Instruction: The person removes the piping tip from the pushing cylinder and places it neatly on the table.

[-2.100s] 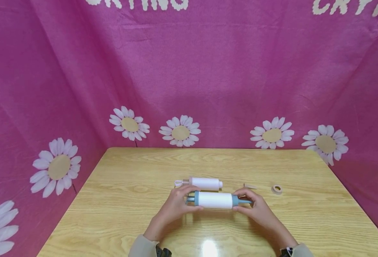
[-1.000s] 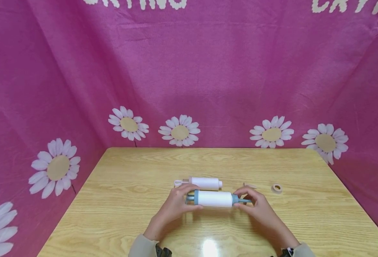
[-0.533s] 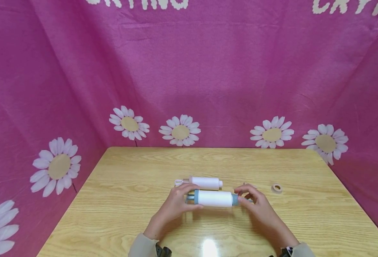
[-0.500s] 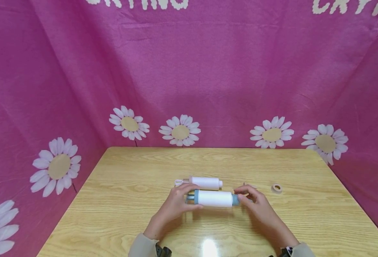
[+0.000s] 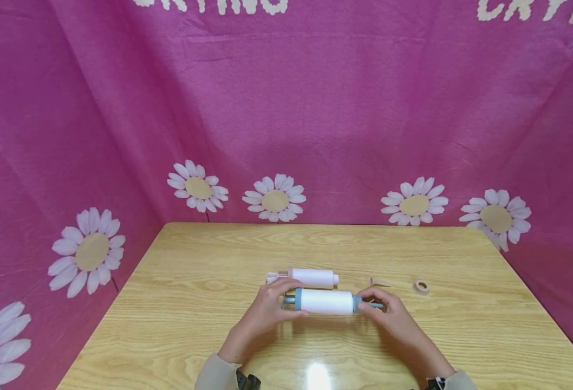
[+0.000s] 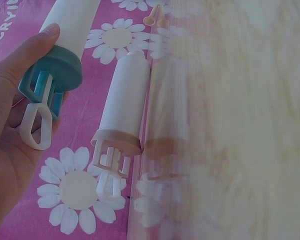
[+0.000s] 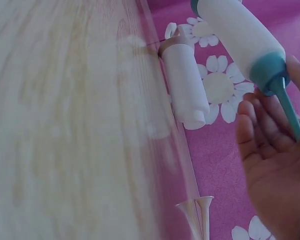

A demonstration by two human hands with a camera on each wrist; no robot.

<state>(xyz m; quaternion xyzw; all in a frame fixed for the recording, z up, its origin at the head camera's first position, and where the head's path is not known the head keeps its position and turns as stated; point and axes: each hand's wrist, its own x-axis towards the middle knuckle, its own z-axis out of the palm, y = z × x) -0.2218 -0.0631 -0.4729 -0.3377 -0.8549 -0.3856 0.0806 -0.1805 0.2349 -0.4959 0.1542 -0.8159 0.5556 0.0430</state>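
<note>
A large plunger syringe [image 5: 326, 301] with a white barrel, teal collars and a long teal nozzle [image 7: 288, 107] lies sideways between both hands, above the table. My left hand [image 5: 265, 309] grips its plunger end, thumb on the barrel and fingers around the teal collar [image 6: 57, 70]. A white loop handle [image 6: 36, 127] sticks out there. At the other end, my right hand [image 5: 389, 316] pinches the teal nozzle cap [image 7: 268, 70], with the nozzle running along the palm. Just behind lies a second, smaller syringe [image 5: 314, 278] with a beige collar.
A beige cone-shaped nozzle [image 5: 380, 283] and a beige ring [image 5: 421, 287] lie on the wooden table [image 5: 208, 254] to the right of the second syringe. Pink cloth [image 5: 345, 108] with daisies hangs behind and beside the table.
My right fingers have shifted on the teal nozzle cap, hiding the nozzle half a second ago and showing it again now. My left hand keeps its grip, and the syringe stays nearly in place.
</note>
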